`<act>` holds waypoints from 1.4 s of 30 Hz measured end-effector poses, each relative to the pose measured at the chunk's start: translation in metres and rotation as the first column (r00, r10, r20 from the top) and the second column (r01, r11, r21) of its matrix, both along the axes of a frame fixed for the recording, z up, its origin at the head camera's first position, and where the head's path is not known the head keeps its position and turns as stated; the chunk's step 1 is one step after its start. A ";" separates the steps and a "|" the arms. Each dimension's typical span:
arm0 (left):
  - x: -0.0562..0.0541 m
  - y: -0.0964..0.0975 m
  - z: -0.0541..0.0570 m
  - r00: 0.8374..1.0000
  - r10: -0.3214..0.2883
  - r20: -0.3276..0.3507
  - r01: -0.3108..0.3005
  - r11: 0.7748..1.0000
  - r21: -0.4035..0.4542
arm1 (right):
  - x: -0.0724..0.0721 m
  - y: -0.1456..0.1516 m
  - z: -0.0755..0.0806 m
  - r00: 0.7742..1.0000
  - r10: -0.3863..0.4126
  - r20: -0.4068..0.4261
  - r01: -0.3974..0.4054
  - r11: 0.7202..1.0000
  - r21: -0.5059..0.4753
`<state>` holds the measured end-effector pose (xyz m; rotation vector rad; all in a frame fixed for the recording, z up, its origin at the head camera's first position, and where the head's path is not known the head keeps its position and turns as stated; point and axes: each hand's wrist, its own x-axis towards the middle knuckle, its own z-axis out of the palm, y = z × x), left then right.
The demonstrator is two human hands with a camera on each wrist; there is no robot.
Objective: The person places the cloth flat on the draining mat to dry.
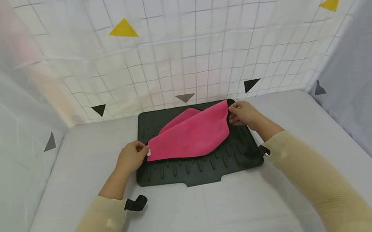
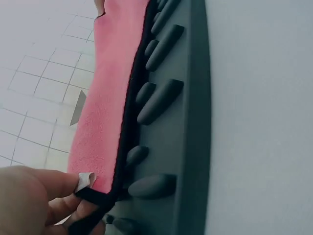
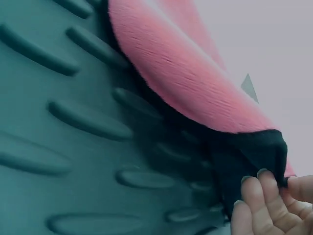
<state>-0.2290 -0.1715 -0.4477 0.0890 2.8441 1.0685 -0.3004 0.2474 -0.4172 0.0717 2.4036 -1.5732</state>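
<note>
A pink cloth (image 1: 189,136) with a black border hangs between both hands over a dark ribbed mat (image 1: 201,177). The left hand (image 1: 133,156) pinches the cloth's left corner, where a small white tag (image 2: 85,181) shows by the thumb. At the far right corner the right hand (image 1: 245,114) pinches the black edge, with its other fingers (image 3: 254,196) against the cloth's dark underside. Another fold of the cloth rises behind the front part. In the left wrist view the pink side (image 2: 105,98) runs up toward the right hand.
The mat lies on a white-covered table (image 1: 202,212) near the back, its tab toward the front. White gridded sheeting (image 1: 195,40) with black and yellow triangles closes the back; plain sheets stand at both sides. Black wrist devices (image 1: 136,203) sit by each sleeve.
</note>
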 end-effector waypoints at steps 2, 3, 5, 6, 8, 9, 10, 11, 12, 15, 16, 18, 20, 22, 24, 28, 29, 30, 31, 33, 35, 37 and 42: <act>0.001 0.001 -0.001 1.000 0.007 -0.006 -0.007 1.000 -0.014 | 0.002 -0.003 -0.004 1.000 0.005 0.003 -0.005 1.000 -0.020; 0.001 0.001 0.000 1.000 0.009 -0.006 -0.009 1.000 -0.014 | 0.003 -0.003 -0.005 1.000 0.009 0.007 -0.009 1.000 -0.026; 0.002 0.000 0.000 1.000 0.015 -0.005 -0.015 1.000 -0.013 | 0.006 -0.003 -0.006 1.000 0.022 0.016 -0.022 0.999 -0.024; 0.002 0.000 0.000 1.000 0.018 -0.002 -0.018 1.000 -0.012 | 0.006 -0.003 -0.009 1.000 0.028 0.010 -0.027 1.000 -0.013; 0.002 -0.001 0.001 1.000 0.025 0.003 -0.025 1.000 -0.010 | 0.010 -0.002 -0.011 0.999 0.044 -0.004 -0.043 0.999 0.009; 0.002 -0.001 0.001 1.000 0.027 0.007 -0.027 1.000 -0.010 | 0.012 -0.002 -0.012 0.999 0.049 -0.007 -0.049 0.999 0.017; 0.002 -0.001 0.000 1.000 0.027 0.009 -0.027 1.000 -0.011 | 0.014 -0.002 -0.013 0.998 0.057 -0.011 -0.056 0.998 0.026; 0.003 0.000 0.000 1.000 0.024 0.013 -0.024 1.000 -0.011 | 0.017 -0.002 -0.014 0.998 0.063 -0.014 -0.063 0.997 0.037; 0.004 0.000 0.001 1.000 0.016 0.018 -0.016 1.000 -0.008 | 0.020 -0.002 -0.014 0.997 0.072 -0.016 -0.071 0.996 0.052; 0.007 0.002 0.001 1.000 -0.005 0.021 0.005 1.000 -0.009 | 0.030 -0.004 -0.016 0.994 0.110 -0.015 -0.108 0.990 0.094; 0.009 0.003 0.001 1.000 -0.011 0.021 0.011 1.000 -0.012 | 0.033 -0.005 -0.017 0.991 0.131 -0.018 -0.128 0.986 0.111; 0.011 0.003 0.001 1.000 -0.019 0.018 0.019 1.000 -0.021 | 0.038 -0.005 -0.018 0.986 0.163 -0.024 -0.158 0.977 0.145; 0.011 0.003 0.000 1.000 -0.016 0.012 0.016 0.999 -0.032 | 0.041 -0.005 -0.019 0.981 0.189 -0.040 -0.179 0.968 0.174; 0.011 0.002 -0.001 1.000 -0.017 0.012 0.017 0.999 -0.032 | 0.042 -0.004 -0.020 0.977 0.202 -0.070 -0.186 0.964 0.191; 0.012 0.002 0.000 1.000 -0.019 0.009 0.019 0.999 -0.027 | 0.043 -0.003 -0.020 0.976 0.193 -0.103 -0.171 0.967 0.191; 0.014 0.001 0.002 1.000 -0.027 0.014 0.028 0.999 -0.016 | 0.044 -0.002 -0.014 0.972 0.169 -0.161 -0.139 0.973 0.183; 0.015 0.002 0.003 0.999 -0.035 0.016 0.035 0.999 -0.012 | 0.045 -0.001 -0.012 0.972 0.164 -0.166 -0.132 0.974 0.185; 0.017 0.002 0.004 0.999 -0.041 0.022 0.041 0.999 -0.010 | 0.045 0.000 -0.010 0.972 0.162 -0.170 -0.129 0.973 0.189; 0.018 0.002 0.004 0.998 -0.048 0.027 0.049 0.999 -0.006 | 0.046 0.002 -0.008 0.972 0.163 -0.168 -0.130 0.973 0.192; 0.021 0.003 0.005 0.997 -0.065 0.037 0.065 0.998 -0.003 | 0.048 0.005 -0.005 0.974 0.163 -0.157 -0.131 0.972 0.193; 0.024 0.004 0.006 0.996 -0.081 0.047 0.082 0.997 -0.003 | 0.050 0.009 -0.004 0.976 0.171 -0.132 -0.143 0.970 0.195; 0.027 0.005 0.005 0.994 -0.095 0.061 0.096 0.995 -0.009 | 0.052 0.014 -0.004 0.978 0.184 -0.094 -0.163 0.968 0.191; 0.033 0.008 0.006 0.986 -0.135 0.099 0.138 0.990 -0.029 | 0.059 0.024 -0.008 0.975 0.216 0.045 -0.221 0.961 0.168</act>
